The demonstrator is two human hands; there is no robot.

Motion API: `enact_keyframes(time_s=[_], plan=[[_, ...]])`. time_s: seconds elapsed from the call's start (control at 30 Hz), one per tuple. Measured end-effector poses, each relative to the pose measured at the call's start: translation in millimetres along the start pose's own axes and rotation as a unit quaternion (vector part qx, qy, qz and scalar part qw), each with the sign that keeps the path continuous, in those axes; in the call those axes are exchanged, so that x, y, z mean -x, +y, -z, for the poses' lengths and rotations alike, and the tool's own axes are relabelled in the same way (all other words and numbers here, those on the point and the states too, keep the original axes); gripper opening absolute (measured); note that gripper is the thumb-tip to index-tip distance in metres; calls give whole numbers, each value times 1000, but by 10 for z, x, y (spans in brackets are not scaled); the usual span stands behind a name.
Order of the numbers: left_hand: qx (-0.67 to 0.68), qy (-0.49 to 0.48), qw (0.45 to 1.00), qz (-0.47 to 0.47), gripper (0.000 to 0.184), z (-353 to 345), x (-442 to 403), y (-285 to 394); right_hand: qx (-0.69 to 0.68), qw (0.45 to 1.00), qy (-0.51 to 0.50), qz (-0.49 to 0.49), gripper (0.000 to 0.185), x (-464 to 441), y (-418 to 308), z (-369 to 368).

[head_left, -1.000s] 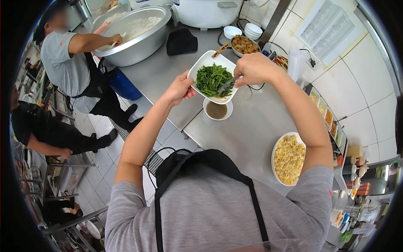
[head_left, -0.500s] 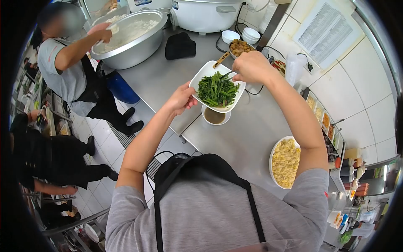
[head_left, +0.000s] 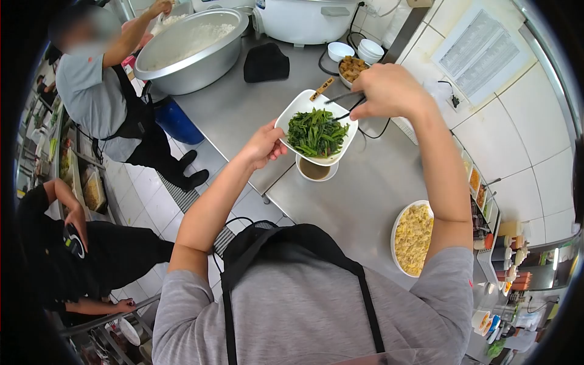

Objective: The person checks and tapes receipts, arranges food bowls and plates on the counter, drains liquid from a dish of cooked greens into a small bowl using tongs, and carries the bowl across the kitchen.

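Observation:
My left hand [head_left: 266, 145] grips the left rim of a square white dish [head_left: 283, 117], tilted slightly. Cooked leafy greens [head_left: 316, 132] are heaped in it. Above the dish's right edge, my right hand [head_left: 389, 91] is closed around black tongs [head_left: 348, 103]. Their two arms are spread, with nothing visible between them. Partly under the dish, a round white bowl [head_left: 330, 176] of brown liquid stands on the steel counter. A wooden handle with dark marks [head_left: 321, 89] shows just beyond the dish, beside a bowl of brown chunks [head_left: 351, 67].
An oval dish of yellow shredded food [head_left: 415, 237] stands near my right elbow. Small white bowls [head_left: 370, 48] and a black cloth-like item [head_left: 266, 62] lie farther back. At left, a co-worker [head_left: 100, 91] stands by a large metal basin [head_left: 201, 64]; another person [head_left: 91, 231] is nearer.
My right hand has lifted and moved right, drawing the tongs out of the greens; their arms now show apart. The left hand still holds the dish. The co-worker's hand has risen from the basin.

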State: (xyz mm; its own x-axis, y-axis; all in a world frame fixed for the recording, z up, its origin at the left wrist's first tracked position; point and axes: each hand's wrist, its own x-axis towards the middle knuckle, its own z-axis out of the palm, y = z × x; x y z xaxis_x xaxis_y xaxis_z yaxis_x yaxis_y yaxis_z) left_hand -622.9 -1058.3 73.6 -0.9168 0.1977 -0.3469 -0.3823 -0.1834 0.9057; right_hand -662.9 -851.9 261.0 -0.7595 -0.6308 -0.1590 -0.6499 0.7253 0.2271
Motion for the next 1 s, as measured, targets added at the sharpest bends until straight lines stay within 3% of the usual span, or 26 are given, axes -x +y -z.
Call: enact_keyframes(time_s=[0.1, 0.17, 0.23, 0.27, 0.3, 0.37, 0.5, 0.57, 0.6, 0.7, 0.77, 0.83, 0.9, 0.97, 1.0], plan=[[18, 0, 1000, -13, 32, 82, -72, -98, 20, 998, -54, 22, 47, -109, -2, -276], [30, 13, 999, -23, 33, 153, -89, -129, -11, 999, -25, 32, 53, -83, 169, -264], [55, 25, 998, -33, 33, 214, -58, -205, -243, 964, 112, 1, 52, -80, 445, -265], [85, 43, 995, -37, 34, 267, -43, -219, -287, 951, 114, -6, 60, -67, 588, -245], [114, 60, 991, -41, 34, 336, -13, -236, -283, 952, 114, -7, 60, -104, 811, -307], [124, 88, 987, -44, 35, 465, 79, -259, -251, 940, 219, -76, 60, -293, 1333, -532], [146, 136, 977, -77, 38, 689, 261, -292, -299, 924, 143, -192, 59, -649, 1938, -674], [142, 167, 973, -77, 38, 787, 357, -306, -142, 965, 167, -146, 57, -913, 2234, -878], [142, 188, 969, -79, 37, 801, 411, -307, -130, 972, 98, -170, 56, -1024, 2218, -838], [148, 222, 960, -87, 34, 880, 525, -378, -69, 968, 90, -225, 56, -1471, 2346, -1022], [163, 247, 952, -78, 33, 853, 561, -420, -25, 970, 135, -202, 52, -1748, 2538, -1244], [177, 276, 942, -66, 33, 859, 575, -448, -21, 956, 157, -247, 50, -2028, 2688, -1449], [183, 275, 941, -67, 32, 863, 572, -506, -1, 957, 155, -243, 49, -2220, 2746, -1532], [188, 281, 940, -49, 31, 838, 537, -568, -69, 975, 26, -208, 56, -2330, 2720, -1522], [186, 295, 936, -51, 31, 793, 523, -564, -90, 979, 59, -173, 58, -2357, 2653, -1549]])
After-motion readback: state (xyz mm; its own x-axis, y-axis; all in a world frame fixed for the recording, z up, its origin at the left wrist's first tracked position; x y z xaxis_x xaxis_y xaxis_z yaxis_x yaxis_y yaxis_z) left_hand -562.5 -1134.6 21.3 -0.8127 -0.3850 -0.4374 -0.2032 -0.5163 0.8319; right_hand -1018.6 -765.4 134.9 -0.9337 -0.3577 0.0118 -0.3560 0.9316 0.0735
